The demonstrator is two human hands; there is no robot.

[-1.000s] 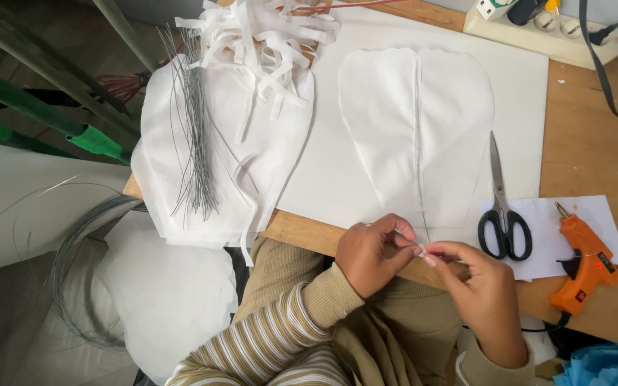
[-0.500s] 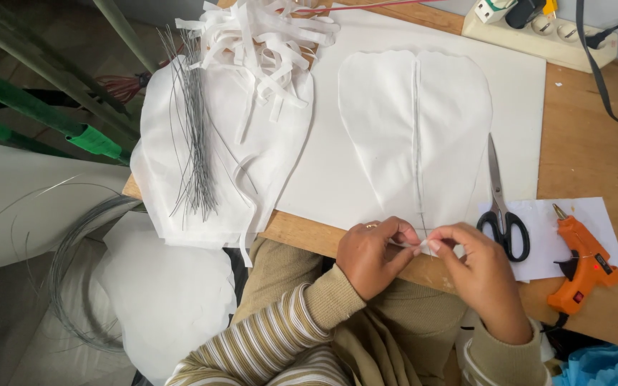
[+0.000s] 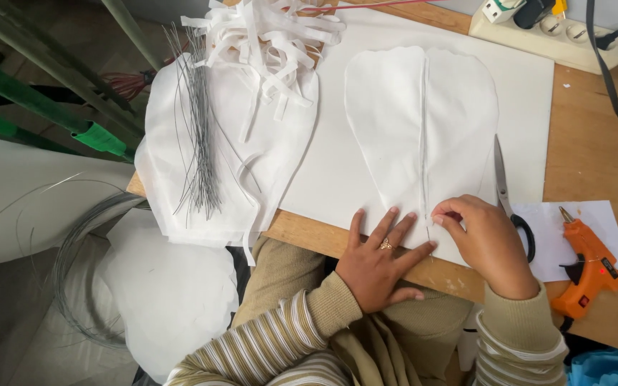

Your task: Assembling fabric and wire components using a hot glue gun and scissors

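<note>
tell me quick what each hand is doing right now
Left hand: open, flat on the white petal-shaped piece.
Right hand: fingertips pinched at the thin strip along the piece's middle.

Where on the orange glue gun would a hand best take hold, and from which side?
Grip the glue gun by its handle, the thick lower part slanting toward the table's near edge, probably coming from the right. It lies flat on white paper with its nozzle pointing up-left toward the scissors, so the tip is best avoided. The right hand is nearest; the left hand lies flat on the white fabric.

No packages, labels, signs or screens are visible.
</note>
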